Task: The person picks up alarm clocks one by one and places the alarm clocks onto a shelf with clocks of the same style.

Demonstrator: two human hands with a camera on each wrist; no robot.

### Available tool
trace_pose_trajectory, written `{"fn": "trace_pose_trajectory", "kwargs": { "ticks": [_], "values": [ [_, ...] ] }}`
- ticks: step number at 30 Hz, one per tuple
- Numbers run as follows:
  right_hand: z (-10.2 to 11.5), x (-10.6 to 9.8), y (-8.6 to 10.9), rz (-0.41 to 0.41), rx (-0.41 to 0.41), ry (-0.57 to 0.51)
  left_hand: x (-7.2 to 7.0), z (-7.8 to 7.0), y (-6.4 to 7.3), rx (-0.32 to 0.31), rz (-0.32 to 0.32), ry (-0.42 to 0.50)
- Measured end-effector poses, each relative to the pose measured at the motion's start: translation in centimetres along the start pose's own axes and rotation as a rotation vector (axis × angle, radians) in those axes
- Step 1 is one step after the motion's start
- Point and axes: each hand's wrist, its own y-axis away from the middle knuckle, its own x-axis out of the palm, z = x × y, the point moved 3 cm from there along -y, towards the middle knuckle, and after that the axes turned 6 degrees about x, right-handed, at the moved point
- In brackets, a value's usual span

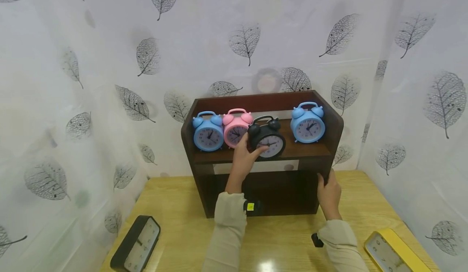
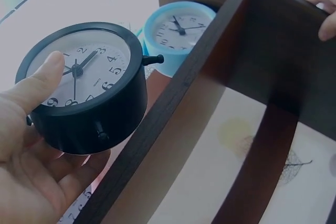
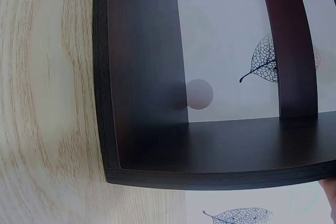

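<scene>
Fingers (image 2: 84, 176) of the left hand (image 1: 244, 156): curled round the black clock (image 1: 272, 141), parted only by its thickness, thumb across the glass, the rest round the case. Held directly in this grip, at the front edge of the shelf (image 1: 332, 126); contact with the shelf not determinable. Round in face, hence without a marked long axis; handle leaning left in the head view.

Left of these fingers and slightly farther back: pink clock (image 1: 235, 128), partly covered by the black clock; beyond it, left blue clock (image 1: 208, 136). Right of the fingers: right blue clock (image 1: 308, 124), well apart. Relation judged decisive: the stretch of shelf rightward and back from the left fingers, between the black and right blue clocks; left hand the nearer to the black clock.

Fingers of the right hand (image 1: 330, 191): gripping the shelf's right side, below the right blue clock. Nearer the viewer than both hands, on the table (image 1: 175, 207): dark oblong clock (image 1: 137, 243) at left, yellow clock (image 1: 400, 249) at right.
</scene>
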Motion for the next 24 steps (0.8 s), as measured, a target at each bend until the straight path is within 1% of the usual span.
{"fn": "trace_pose_trajectory", "kwargs": {
  "ticks": [6, 16, 24],
  "values": [
    [0.0, 0.0, 0.0, -0.005, -0.005, 0.007, 0.5, 0.4, -0.6, -0.012, 0.042, -0.027],
    [0.0, -0.2, 0.1, -0.019, -0.016, -0.004, 0.9, 0.5, -0.9, -0.02, 0.057, -0.051],
    [0.0, -0.2, 0.1, -0.021, -0.015, -0.004, 1.4, 0.3, -1.3, -0.037, 0.069, -0.1]
  ]
}}
